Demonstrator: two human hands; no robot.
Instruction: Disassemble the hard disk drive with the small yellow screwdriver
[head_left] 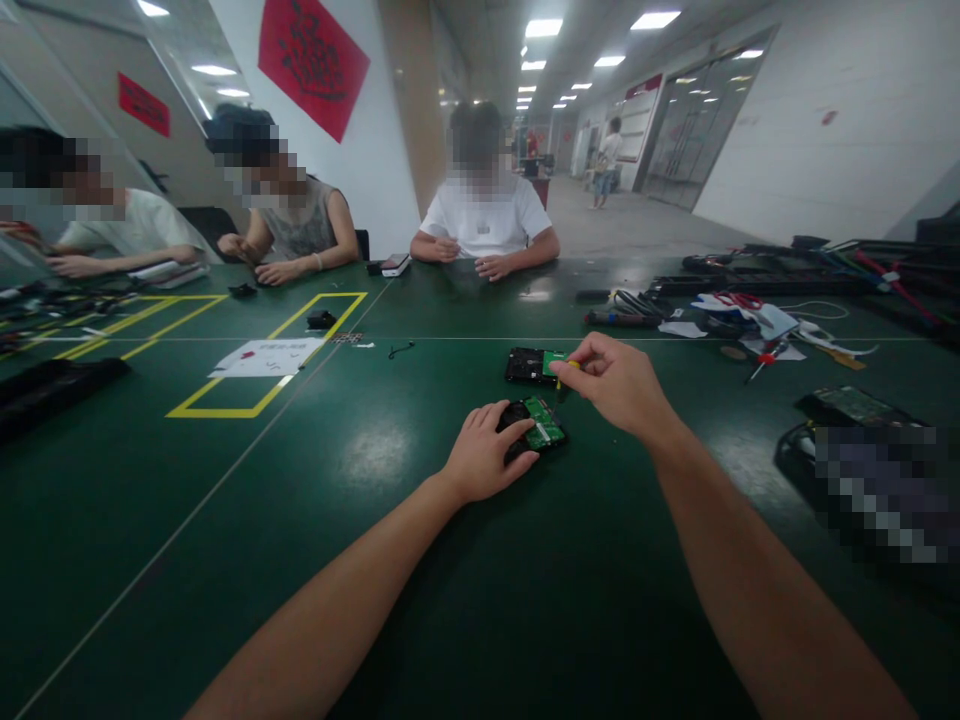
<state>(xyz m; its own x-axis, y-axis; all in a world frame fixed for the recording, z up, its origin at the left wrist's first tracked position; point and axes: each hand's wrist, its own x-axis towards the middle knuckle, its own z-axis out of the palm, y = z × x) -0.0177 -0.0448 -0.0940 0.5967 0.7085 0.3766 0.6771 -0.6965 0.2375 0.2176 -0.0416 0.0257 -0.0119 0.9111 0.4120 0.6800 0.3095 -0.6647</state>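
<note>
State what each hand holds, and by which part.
Right hand: a yellow-handled tool, by its handle. Left hand: the nearer hard drive, steadied by its left side.

Electronics workshop by its look, inside open, office-like hall. Three people (480, 215) sit around far side of broad, dark green tabletop (150, 480) marked with yellow tape rectangles (217, 412). Spread across it: flat black units with green circuit boards (546, 424), loose black cables (630, 300), red-handled screwdriver (766, 359). Overhead, rows of bright white rectangular ceiling lights (544, 27); beyond, large glass doors (701, 140) and grey floor (630, 225). Red paper sheet with black writing (313, 60) hangs on white pillar (382, 180).
</note>
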